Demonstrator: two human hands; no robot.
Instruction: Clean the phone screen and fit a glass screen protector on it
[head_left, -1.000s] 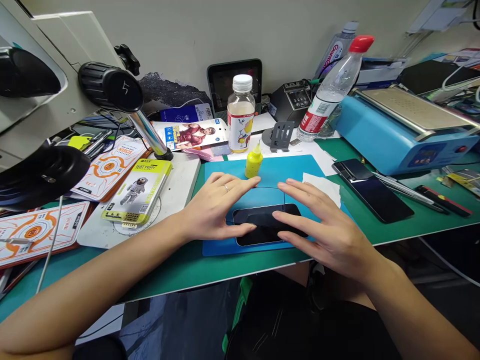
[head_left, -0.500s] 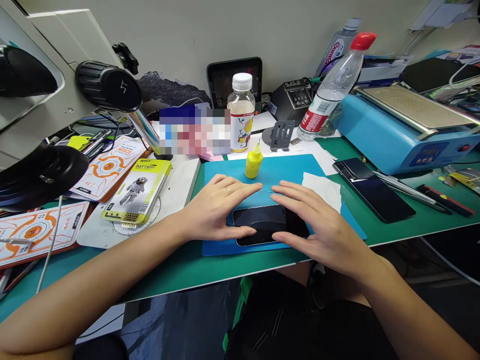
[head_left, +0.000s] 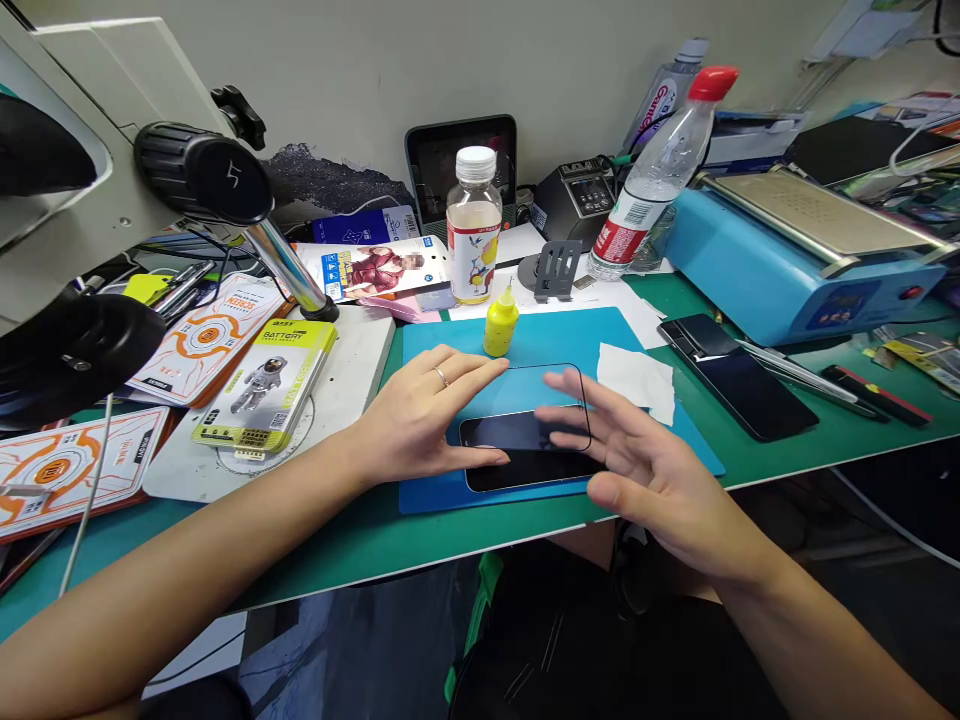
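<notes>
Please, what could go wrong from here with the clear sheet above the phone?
The left hand alone seems to hold the clear sheet, near one end, so it might slip onto the phone underneath. The right hand shows partly through the sheet, and its fingers could smudge it. The yellow bottle stands close to the left hand and might get knocked over.

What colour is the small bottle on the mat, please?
The small bottle is yellow, best seen in the head view.

Pale wall (head_left: 337, 80), dark flaking patch (head_left: 330, 183); green-topped table (head_left: 367, 545).
</notes>
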